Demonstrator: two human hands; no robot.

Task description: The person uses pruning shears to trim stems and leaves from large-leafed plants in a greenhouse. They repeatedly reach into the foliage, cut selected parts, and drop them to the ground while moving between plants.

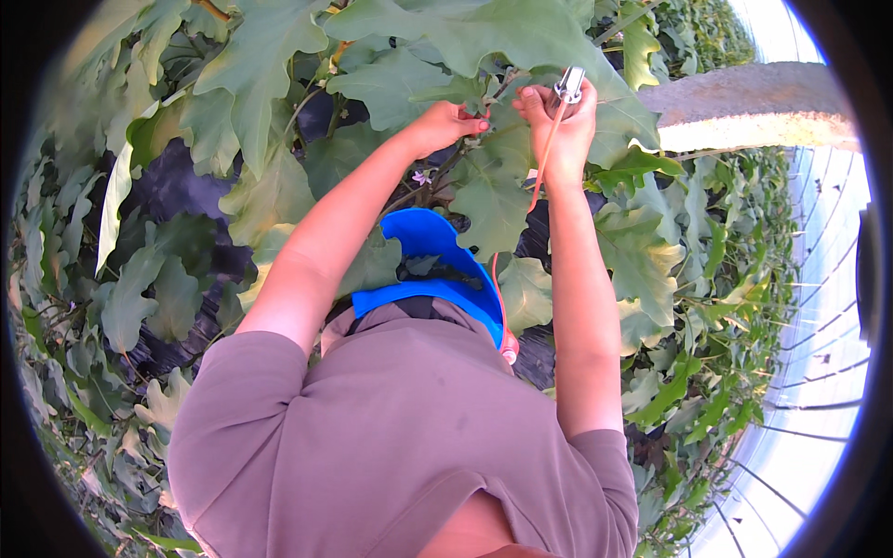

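My right hand is wrapped around a small hand tool with a shiny metal top. An orange tube or cord hangs from the tool down past my wrist. To its left, my left hand has thumb and fingers drawn together among the stems of an eggplant plant. Whether those fingertips pinch a stem or only touch it is hidden. Just below them shows a pale purple flower. Broad lobed leaves surround both hands.
A blue open pouch hangs at my waist, beside a red fitting with an orange line. Black plastic sheeting covers the ground between plants. A thick pale beam crosses the upper right, near ribbed translucent greenhouse film.
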